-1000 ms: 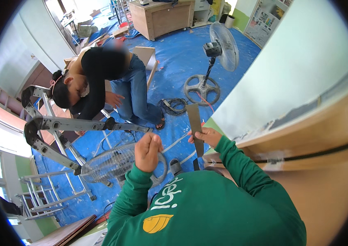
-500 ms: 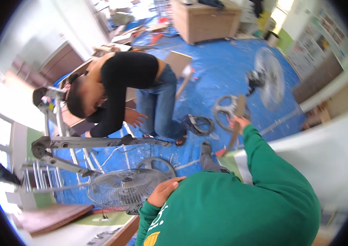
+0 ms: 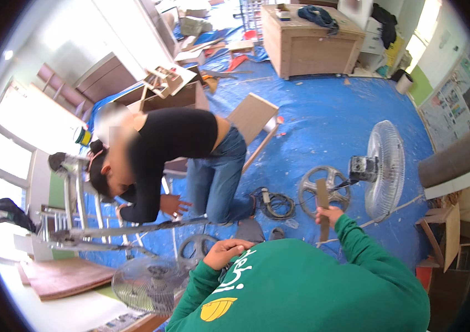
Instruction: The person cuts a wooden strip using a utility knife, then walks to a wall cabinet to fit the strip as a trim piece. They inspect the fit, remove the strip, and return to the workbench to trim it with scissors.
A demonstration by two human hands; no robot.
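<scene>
My right hand (image 3: 330, 214) is closed around a narrow, flat brown wooden strip (image 3: 322, 195), held upright in front of a round spoked fan base. Against the front of my green sweatshirt rests my left hand (image 3: 225, 253), its fingers stretched out and holding nothing that shows. Below that hand is a grey fan (image 3: 152, 283) with a wire cage. A co-worker (image 3: 177, 135) in a black top and jeans bends over a metal ladder (image 3: 130, 229) to my left, one hand hanging near its rail.
A second fan (image 3: 383, 169) stands on the right with its spoked base (image 3: 306, 191). Coiled cable (image 3: 276, 205) lies on the blue floor sheet (image 3: 329, 116). A wooden counter (image 3: 312, 52) is at the back. Boards (image 3: 254, 113) lean behind the co-worker, and wooden pieces (image 3: 440, 232) sit far right.
My view has shifted, so the scene sits lower. The wooden strip is now nearly upright in my right hand. The ladder appears lower and flatter beside the co-worker.
</scene>
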